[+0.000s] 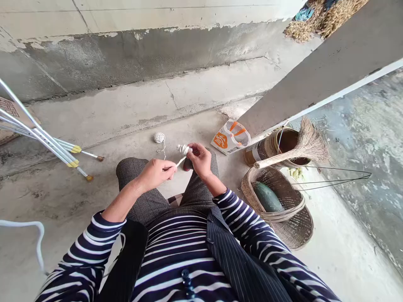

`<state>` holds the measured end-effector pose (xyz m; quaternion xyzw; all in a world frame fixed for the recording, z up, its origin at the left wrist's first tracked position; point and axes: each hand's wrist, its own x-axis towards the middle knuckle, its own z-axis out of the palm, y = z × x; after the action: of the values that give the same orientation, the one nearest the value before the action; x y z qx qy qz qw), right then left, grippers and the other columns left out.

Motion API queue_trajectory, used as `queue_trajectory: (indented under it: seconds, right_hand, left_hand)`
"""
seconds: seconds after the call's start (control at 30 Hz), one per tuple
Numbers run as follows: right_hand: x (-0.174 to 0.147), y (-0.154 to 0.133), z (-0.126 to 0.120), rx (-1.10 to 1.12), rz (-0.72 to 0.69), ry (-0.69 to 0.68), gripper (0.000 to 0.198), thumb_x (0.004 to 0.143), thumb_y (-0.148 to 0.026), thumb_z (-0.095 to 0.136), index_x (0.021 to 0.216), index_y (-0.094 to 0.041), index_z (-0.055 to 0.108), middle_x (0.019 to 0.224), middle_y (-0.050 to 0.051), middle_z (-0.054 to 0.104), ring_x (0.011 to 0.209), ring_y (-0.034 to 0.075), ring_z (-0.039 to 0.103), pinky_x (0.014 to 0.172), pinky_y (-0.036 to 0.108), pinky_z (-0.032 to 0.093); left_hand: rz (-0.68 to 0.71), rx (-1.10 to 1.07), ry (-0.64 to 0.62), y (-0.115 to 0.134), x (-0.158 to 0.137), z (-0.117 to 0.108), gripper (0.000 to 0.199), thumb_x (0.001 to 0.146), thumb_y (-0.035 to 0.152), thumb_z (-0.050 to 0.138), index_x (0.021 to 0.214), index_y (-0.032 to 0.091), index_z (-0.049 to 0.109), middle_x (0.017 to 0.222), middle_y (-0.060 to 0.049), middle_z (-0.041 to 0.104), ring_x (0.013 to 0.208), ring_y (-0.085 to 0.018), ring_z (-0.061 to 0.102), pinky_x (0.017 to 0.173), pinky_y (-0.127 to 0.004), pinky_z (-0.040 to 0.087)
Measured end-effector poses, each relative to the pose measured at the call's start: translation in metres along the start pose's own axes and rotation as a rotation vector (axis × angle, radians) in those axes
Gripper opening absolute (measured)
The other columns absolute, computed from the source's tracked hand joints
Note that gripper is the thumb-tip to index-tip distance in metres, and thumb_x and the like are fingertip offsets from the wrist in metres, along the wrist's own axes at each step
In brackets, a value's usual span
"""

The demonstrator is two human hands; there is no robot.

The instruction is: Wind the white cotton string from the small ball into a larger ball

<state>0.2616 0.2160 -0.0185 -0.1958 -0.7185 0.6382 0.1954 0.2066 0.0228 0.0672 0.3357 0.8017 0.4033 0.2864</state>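
Note:
My left hand is closed in a pinch on a short white strand that runs up toward my right hand. In my right hand, thumb and fingers are closed on a small wound bundle of white yarn. The part of the bundle under my fingers is hidden. On the floor just beyond my knees lies a ball of white yarn. A thin, kinked tail of yarn trails from it toward my hands. Both hands are above my lap, between my knees.
On the right stand a paper bag, a bucket with a straw broom across it, and a woven basket holding a dark green melon. Metal crutches lean at left. A slanting pillar rises at right.

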Motion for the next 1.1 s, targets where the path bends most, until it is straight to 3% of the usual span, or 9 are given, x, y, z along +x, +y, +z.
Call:
queue_trajectory:
  seconds: [0.13,0.3,0.43,0.53,0.63,0.73,0.9,1.1]
  right_hand:
    - [-0.015,-0.003,0.004,-0.079,-0.101,-0.078,0.018,0.083,-0.032,0.067,0.097,-0.020,0.071,0.089,0.003,0.068,0.079,0.016,0.062,0.072,0.028,0.055]
    - [-0.027,-0.014,0.012,0.266,0.099,-0.203,0.033,0.077,-0.043,0.081,0.097,-0.021,0.068,0.087,0.002,0.065,0.068,0.013,0.059,0.060,0.026,0.055]
    - [-0.025,-0.019,0.011,0.374,0.192,-0.229,0.044,0.069,-0.048,0.088,0.096,-0.020,0.067,0.089,0.002,0.065,0.070,0.013,0.060,0.057,0.026,0.056]
    - [-0.027,-0.014,0.009,0.360,0.177,-0.274,0.051,0.068,-0.050,0.089,0.103,-0.020,0.068,0.091,0.003,0.064,0.077,0.016,0.060,0.060,0.028,0.059]
    - [-0.030,-0.010,0.004,0.265,0.073,-0.353,0.052,0.079,-0.050,0.081,0.122,-0.023,0.069,0.093,0.003,0.060,0.080,0.016,0.059,0.063,0.030,0.061]
    - [-0.032,-0.012,-0.001,0.055,-0.063,-0.419,0.036,0.092,-0.044,0.068,0.123,-0.028,0.072,0.095,0.004,0.054,0.078,0.015,0.056,0.060,0.027,0.060]
    - [-0.032,-0.021,-0.005,-0.089,-0.045,-0.474,0.031,0.096,-0.033,0.060,0.126,-0.027,0.068,0.098,0.005,0.056,0.070,0.012,0.055,0.049,0.023,0.054]
    - [-0.030,-0.029,-0.005,0.001,-0.033,-0.575,0.024,0.096,-0.032,0.058,0.118,-0.023,0.061,0.097,0.004,0.068,0.076,0.013,0.060,0.057,0.023,0.056]
  left_hand:
    - [0.045,0.174,0.168,-0.006,0.017,-0.019,0.031,0.091,0.027,0.053,0.064,0.018,0.067,0.066,-0.001,0.067,0.063,-0.014,0.056,0.063,-0.026,0.038]
    - [0.100,0.265,0.296,-0.025,0.044,-0.024,0.029,0.090,0.026,0.054,0.067,0.019,0.070,0.068,-0.004,0.067,0.073,-0.018,0.059,0.065,-0.027,0.038]
    - [-0.008,-0.011,0.231,-0.038,0.050,-0.001,0.028,0.089,0.027,0.051,0.070,0.017,0.070,0.062,-0.002,0.065,0.061,-0.015,0.056,0.058,-0.025,0.037]
    - [-0.105,-0.309,0.175,-0.044,0.048,0.015,0.029,0.088,0.033,0.053,0.072,0.015,0.069,0.059,-0.001,0.065,0.056,-0.015,0.058,0.056,-0.024,0.042]
    - [-0.157,-0.466,0.143,-0.045,0.045,0.021,0.030,0.085,0.039,0.061,0.071,0.014,0.069,0.060,-0.002,0.066,0.053,-0.014,0.058,0.054,-0.024,0.044]
    - [-0.185,-0.585,0.115,-0.043,0.043,0.020,0.023,0.080,0.035,0.064,0.072,0.013,0.071,0.061,-0.003,0.067,0.053,-0.013,0.058,0.053,-0.023,0.045]
    - [-0.190,-0.641,0.142,-0.041,0.044,0.021,0.019,0.077,0.028,0.061,0.069,0.013,0.070,0.059,-0.003,0.065,0.050,-0.012,0.055,0.049,-0.022,0.044]
    - [-0.151,-0.595,0.116,-0.044,0.044,0.022,0.023,0.081,0.032,0.061,0.070,0.014,0.070,0.058,-0.001,0.063,0.050,-0.012,0.054,0.049,-0.022,0.042]
